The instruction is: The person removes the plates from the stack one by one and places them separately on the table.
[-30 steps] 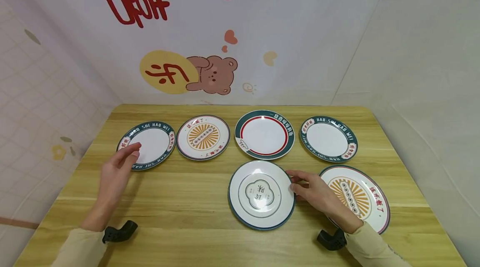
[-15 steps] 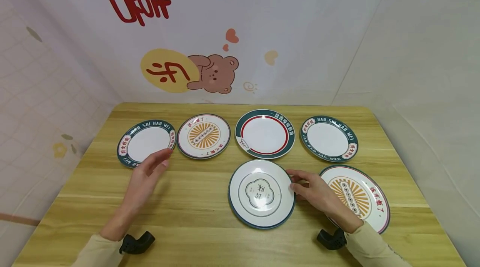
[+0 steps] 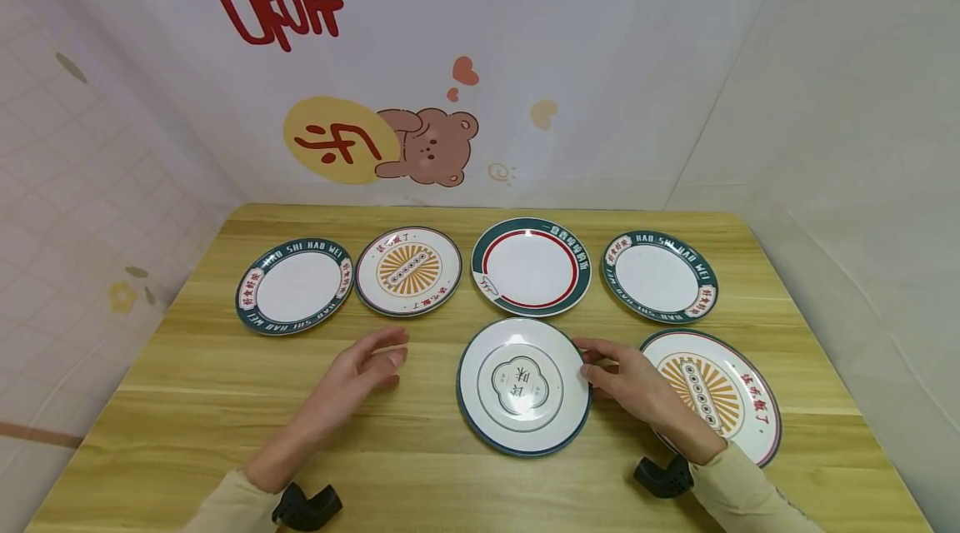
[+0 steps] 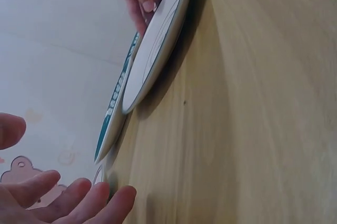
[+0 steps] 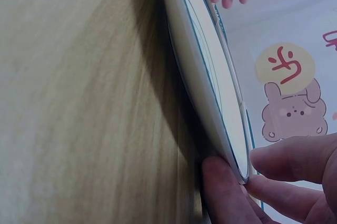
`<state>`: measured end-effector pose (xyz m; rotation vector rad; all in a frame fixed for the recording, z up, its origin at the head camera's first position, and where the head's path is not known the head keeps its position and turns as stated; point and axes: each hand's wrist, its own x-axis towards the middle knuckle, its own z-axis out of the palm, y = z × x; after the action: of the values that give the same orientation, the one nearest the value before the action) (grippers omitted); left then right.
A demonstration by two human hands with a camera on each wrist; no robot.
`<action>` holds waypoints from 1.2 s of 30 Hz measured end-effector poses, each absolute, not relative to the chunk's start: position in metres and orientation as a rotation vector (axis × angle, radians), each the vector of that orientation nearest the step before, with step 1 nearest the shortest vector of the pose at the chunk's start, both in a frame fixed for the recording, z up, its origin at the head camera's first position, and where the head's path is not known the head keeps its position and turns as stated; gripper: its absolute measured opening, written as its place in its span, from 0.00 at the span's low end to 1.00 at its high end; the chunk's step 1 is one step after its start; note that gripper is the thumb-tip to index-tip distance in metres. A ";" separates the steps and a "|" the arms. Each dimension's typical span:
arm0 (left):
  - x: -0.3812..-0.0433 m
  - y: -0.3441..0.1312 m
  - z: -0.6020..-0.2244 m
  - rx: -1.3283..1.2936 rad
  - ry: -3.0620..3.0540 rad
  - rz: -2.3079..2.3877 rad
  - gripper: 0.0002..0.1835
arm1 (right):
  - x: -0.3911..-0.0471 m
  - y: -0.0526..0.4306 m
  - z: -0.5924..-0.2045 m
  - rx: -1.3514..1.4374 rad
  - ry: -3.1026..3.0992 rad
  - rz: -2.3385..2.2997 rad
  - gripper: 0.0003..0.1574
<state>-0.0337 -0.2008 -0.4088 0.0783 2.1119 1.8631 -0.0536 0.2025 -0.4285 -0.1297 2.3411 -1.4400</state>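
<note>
A white plate point(image 3: 520, 387) with a blue rim and a flower-shaped emblem lies at the front middle of the wooden table. My right hand point(image 3: 630, 383) pinches its right edge; the right wrist view shows the thumb at the upper side of this plate point(image 5: 224, 84) and fingertips beneath the rim. To the left, my left hand point(image 3: 360, 371) hovers over the wood with loosely bent fingers, apart from the plate and holding nothing. In the left wrist view its fingers point(image 4: 89, 200) are spread, and the plate point(image 4: 158, 45) stands well beyond them.
Along the back lie a green-rimmed plate point(image 3: 294, 287), a sunburst plate point(image 3: 408, 272), a plate with a red ring point(image 3: 531, 266) and another green-rimmed plate point(image 3: 660, 276). A second sunburst plate point(image 3: 738, 400) lies partly behind my right forearm. A printed cloth wall point(image 3: 600, 58) borders the table point(image 3: 420, 491).
My left hand has moved right and toward me, from over the far-left green-rimmed plate to the bare wood nearer the middle. The right hand and its plate have stayed in place.
</note>
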 end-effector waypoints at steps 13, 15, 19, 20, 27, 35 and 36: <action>-0.032 -0.168 -0.417 0.041 1.924 1.925 0.28 | -0.054 0.202 -0.428 -0.135 2.333 -1.457 0.30; -0.032 -0.164 -0.419 0.030 1.914 1.933 0.28 | -0.054 0.202 -0.429 -0.126 2.328 -1.459 0.30; -0.032 -0.155 -0.423 0.023 1.919 1.913 0.28 | -0.054 0.202 -0.429 -0.116 2.333 -1.457 0.30; -0.032 -0.153 -0.424 0.026 1.922 1.905 0.28 | -0.054 0.202 -0.429 -0.124 2.336 -1.453 0.30; -0.035 -0.142 -0.427 0.043 1.935 1.869 0.31 | -0.053 0.202 -0.429 -0.145 2.354 -1.442 0.30; -0.039 -0.134 -0.429 0.051 2.001 1.808 0.30 | -0.054 0.202 -0.428 -0.166 2.393 -1.412 0.29; -0.040 -0.133 -0.430 0.046 2.008 1.799 0.30 | -0.054 0.202 -0.427 -0.171 2.397 -1.408 0.29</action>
<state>-0.0397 -0.1331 -0.4295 0.0459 2.0082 1.7988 -0.0544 0.2024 -0.4274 -0.1706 2.3973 -1.4077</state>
